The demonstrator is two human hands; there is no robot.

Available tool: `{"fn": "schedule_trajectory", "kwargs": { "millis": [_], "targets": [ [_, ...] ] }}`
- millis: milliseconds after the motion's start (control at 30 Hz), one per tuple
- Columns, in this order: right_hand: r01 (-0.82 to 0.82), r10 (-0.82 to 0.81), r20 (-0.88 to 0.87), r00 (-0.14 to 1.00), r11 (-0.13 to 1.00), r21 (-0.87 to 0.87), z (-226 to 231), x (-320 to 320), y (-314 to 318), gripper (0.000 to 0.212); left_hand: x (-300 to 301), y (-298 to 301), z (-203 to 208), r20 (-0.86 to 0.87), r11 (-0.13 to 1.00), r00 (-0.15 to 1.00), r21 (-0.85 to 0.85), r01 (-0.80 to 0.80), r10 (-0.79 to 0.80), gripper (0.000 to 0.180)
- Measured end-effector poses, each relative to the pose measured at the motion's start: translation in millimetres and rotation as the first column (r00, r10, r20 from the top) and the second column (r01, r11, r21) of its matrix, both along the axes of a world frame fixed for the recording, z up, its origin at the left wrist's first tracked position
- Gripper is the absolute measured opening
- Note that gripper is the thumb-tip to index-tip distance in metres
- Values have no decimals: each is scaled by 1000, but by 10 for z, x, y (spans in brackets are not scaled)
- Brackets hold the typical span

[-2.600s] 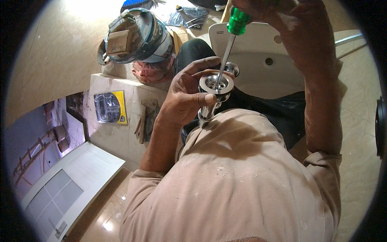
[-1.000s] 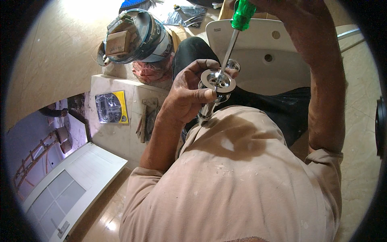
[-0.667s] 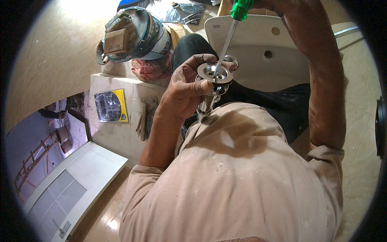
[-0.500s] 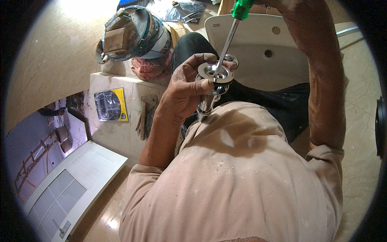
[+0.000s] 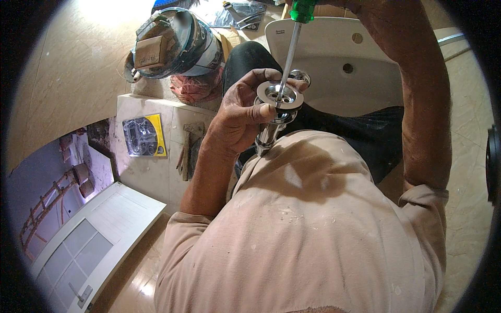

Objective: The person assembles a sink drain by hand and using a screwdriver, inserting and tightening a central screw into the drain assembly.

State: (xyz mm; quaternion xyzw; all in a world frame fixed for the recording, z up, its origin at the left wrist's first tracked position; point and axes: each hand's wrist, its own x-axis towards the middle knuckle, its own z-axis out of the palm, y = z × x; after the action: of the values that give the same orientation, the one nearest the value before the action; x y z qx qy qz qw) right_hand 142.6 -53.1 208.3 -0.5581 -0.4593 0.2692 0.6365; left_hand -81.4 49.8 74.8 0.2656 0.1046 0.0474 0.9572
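Note:
A chrome sink drain point(image 5: 267, 134) with a round slotted flange on top is in my left hand point(image 5: 239, 112), whose thumb and fingers wrap round it just under the flange. Its lower end rests by my beige shirt, and a chrome side outlet shows behind my fingertips. The tip of a screwdriver point(image 5: 292, 49) with a green handle stands in the middle of the flange, its shaft almost upright. At the top edge my right hand point(image 5: 347, 4) is on that handle; the picture cuts off most of its fingers.
Beyond my knees lies a white washbasin point(image 5: 323, 47) with two holes. At the left are a bucket point(image 5: 203, 52) with a small carton point(image 5: 151, 52) on it, a red bag point(image 5: 194, 88), a yellow-edged packet point(image 5: 144, 135) on a ledge, and a white door point(image 5: 125, 208).
The screwdriver's handle has shifted a little left and up, so its shaft stands steeper. My right forearm has moved slightly right. My left hand and the drain stay nearly in place.

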Motion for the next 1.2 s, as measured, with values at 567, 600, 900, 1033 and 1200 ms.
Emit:
{"fn": "schedule_trajectory", "kwargs": {
  "millis": [567,600,900,1033,1200],
  "targets": [
    [189,-193,198,961,981,39,176,-243,-108,41,-33,-37,17,63,999,997,-10,48,-48,71],
    [169,-179,208,962,983,66,140,-220,-137,40,-30,-45,19,76,999,996,-17,46,-44,71],
    [54,-46,330,943,998,-17,143,-68,-422,41,-71,-118,31,7,997,999,62,34,-35,85],
    [51,-34,346,937,998,-40,116,-42,-517,41,-65,-102,17,29,998,999,35,43,-44,85],
    [45,-24,348,937,998,-52,103,-31,-532,43,-54,-73,16,21,999,999,-27,35,-35,77]
  ]
}}
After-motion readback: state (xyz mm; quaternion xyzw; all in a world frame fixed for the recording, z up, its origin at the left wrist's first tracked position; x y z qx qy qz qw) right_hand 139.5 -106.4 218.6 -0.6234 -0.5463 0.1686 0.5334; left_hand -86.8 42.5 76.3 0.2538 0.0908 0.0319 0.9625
